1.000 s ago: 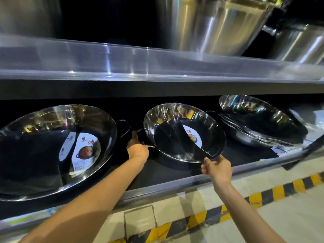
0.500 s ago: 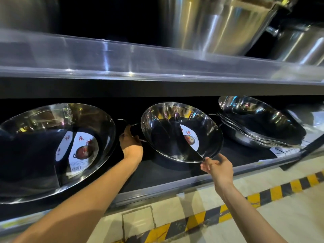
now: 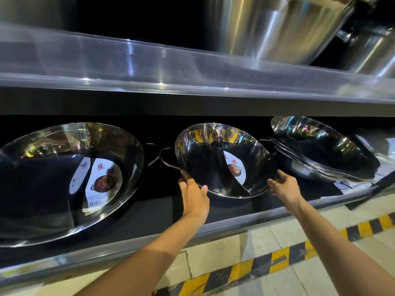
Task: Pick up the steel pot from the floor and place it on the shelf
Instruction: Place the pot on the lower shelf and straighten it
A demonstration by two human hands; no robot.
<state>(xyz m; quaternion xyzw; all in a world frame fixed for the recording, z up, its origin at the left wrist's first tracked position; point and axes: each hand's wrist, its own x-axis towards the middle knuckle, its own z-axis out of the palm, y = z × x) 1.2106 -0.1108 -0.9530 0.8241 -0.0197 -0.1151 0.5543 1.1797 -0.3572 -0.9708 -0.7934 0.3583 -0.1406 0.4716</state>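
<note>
Large wok, stacked woks

A long steel shelving unit filled nearly the whole view, its upper tier fronted by a clear guard strip that caught bright streaks of overhead light. Behind that tier the space was black. Large polished vessels stood on the upper tier at the right. The lower tier was lined with dark matting and edged by a dull metal lip. Below it lay a pale tiled floor, its joints visible, crossed by a diagonal band of yellow-and-black hazard tape running up toward the right edge. The metal surfaces carried hard, warm reflections.
</note>
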